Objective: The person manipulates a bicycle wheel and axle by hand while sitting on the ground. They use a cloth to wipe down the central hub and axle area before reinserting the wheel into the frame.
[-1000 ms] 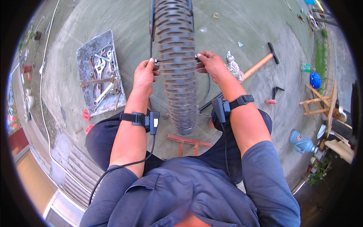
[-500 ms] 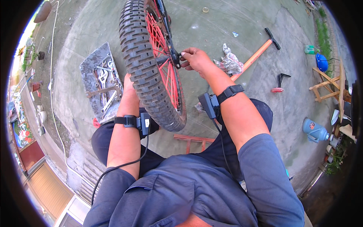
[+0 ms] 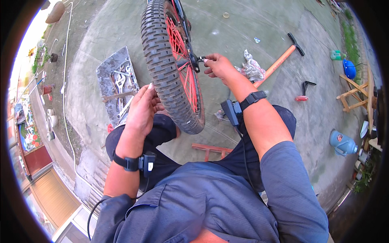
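A bicycle wheel with a knobby black tyre and red spokes stands upright between my knees, held in a dark frame arm. Beside the hub, the thumb and fingers of my right hand pinch a small dark bolt-like piece at the axle end; its exact kind is too small to tell. On the tyre's other side is my left hand, its fingers loosely bent and apart, nothing seen in them. The fingertips are close to the tread; whether they touch it I cannot tell.
A grey metal tray with several wrenches lies at the left. To the right are a crumpled rag, a long wooden-handled tool and a black part with a red end. A red metal stand sits below the wheel.
My left hand has come back from behind the tyre toward me and now shows beside the tread. My right hand stays at the axle end, slightly farther from the hub. The view has shifted a little.
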Demonstrator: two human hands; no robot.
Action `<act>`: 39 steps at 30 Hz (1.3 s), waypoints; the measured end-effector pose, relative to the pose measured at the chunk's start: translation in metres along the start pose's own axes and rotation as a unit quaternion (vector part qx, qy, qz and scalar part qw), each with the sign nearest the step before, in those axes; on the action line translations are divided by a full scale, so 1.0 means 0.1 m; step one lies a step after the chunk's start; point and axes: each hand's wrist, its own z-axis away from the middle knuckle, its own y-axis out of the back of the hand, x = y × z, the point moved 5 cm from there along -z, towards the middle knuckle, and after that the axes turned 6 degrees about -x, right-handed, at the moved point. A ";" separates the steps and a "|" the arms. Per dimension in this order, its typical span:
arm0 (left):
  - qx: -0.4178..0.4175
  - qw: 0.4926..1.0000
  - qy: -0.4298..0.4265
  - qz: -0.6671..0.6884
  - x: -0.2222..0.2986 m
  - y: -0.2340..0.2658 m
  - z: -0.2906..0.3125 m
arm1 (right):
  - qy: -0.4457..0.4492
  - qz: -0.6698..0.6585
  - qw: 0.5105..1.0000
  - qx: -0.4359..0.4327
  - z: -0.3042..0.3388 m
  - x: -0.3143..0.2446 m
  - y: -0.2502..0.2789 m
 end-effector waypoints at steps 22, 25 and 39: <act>-0.066 0.990 -0.117 -0.049 0.18 -0.81 0.25 | 0.033 0.059 0.996 -0.059 0.59 -0.04 0.04; -0.046 0.991 -0.124 -0.027 0.16 -0.80 0.24 | 0.037 0.063 0.996 -0.060 0.61 -0.05 0.06; -0.022 0.988 -0.154 -0.013 0.39 -0.83 0.29 | 0.062 0.056 0.994 -0.074 0.65 -0.15 0.10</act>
